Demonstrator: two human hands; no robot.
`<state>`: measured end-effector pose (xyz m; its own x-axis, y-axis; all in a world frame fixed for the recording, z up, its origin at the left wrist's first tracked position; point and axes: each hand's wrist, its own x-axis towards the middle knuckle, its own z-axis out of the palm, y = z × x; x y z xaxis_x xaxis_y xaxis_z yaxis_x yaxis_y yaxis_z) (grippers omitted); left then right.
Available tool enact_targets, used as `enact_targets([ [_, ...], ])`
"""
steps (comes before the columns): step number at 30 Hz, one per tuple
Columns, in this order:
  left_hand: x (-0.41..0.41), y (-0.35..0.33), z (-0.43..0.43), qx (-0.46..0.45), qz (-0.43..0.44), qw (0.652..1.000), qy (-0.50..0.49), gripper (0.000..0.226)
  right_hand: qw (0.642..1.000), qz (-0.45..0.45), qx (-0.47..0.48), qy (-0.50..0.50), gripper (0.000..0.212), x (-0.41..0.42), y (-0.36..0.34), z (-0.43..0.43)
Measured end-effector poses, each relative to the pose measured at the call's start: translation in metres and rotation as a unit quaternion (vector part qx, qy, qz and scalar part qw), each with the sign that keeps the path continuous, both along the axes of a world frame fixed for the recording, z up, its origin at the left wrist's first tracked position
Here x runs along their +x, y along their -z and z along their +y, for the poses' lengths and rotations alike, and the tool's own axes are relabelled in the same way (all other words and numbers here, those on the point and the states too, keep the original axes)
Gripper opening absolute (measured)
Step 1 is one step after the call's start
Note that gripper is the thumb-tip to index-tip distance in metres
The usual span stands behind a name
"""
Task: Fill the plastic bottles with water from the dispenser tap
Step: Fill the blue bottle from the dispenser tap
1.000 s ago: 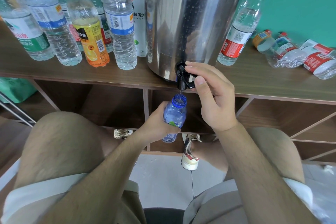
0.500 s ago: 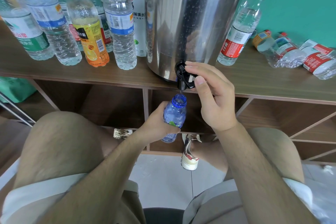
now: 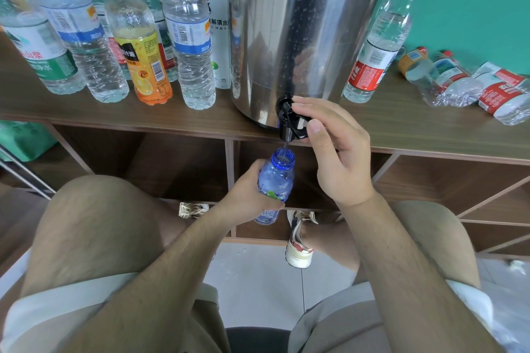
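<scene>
The counter (image 3: pixel 415 132) across the upper frame carries the steel dispenser (image 3: pixel 301 37) at its front edge, so the tap (image 3: pixel 287 126) overhangs the shelves (image 3: pixel 177 163) with room for a bottle below. At centre the left hand (image 3: pixel 246 199) has its grip closed round the middle of the blue bottle (image 3: pixel 276 178), mouth upright directly under the spout to catch the thin stream, neck clear above the fingers. The right hand (image 3: pixel 339 160) pinches the tap lever in its grip, likely holding the valve open.
</scene>
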<state>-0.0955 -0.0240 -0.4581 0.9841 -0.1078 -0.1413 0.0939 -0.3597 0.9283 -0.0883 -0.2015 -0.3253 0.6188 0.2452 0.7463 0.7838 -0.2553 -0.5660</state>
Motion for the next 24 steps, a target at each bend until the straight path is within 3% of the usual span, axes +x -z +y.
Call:
enact_targets([
  [24, 0.0009, 0.0034, -0.0003, -0.003, -0.007, 1.000, -0.001, 0.082, 1.000, 0.004, 0.000, 0.003, 0.030, -0.0016, -0.0008, 0.0007],
])
